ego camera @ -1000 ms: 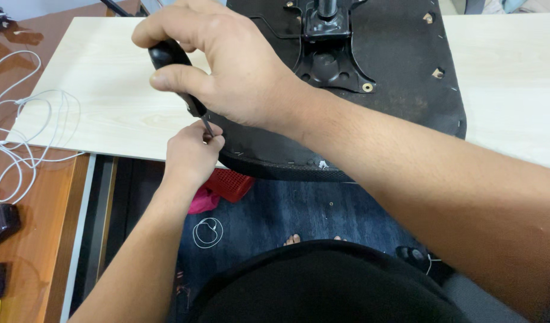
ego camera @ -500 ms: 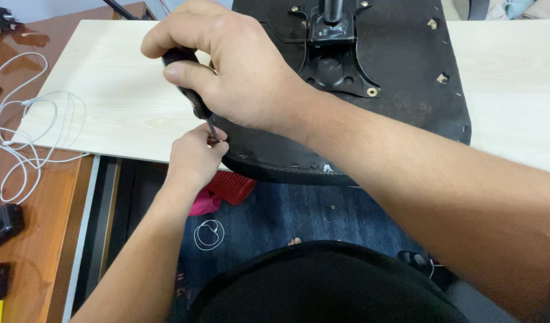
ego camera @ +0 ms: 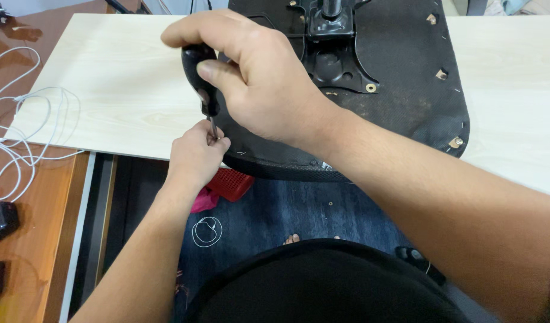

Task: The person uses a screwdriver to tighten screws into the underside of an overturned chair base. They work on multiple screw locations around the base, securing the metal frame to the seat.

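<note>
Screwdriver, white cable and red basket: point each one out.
screwdriver [ego camera: 198, 75], head view, on its black handle.
white cable [ego camera: 32, 101], head view, on its coiled loops.
red basket [ego camera: 230, 182], head view, on its meshed side.

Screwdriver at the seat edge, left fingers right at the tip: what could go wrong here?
1. The left hand pinches right at the tip of the screwdriver; a slip could jab those fingers.
2. The upturned chair seat overhangs the edge of the pale wooden board; downward force from the right hand might tip or shift it.

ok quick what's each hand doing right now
left hand: fingers pinched at the screwdriver tip
right hand: closed around the screwdriver handle
</note>
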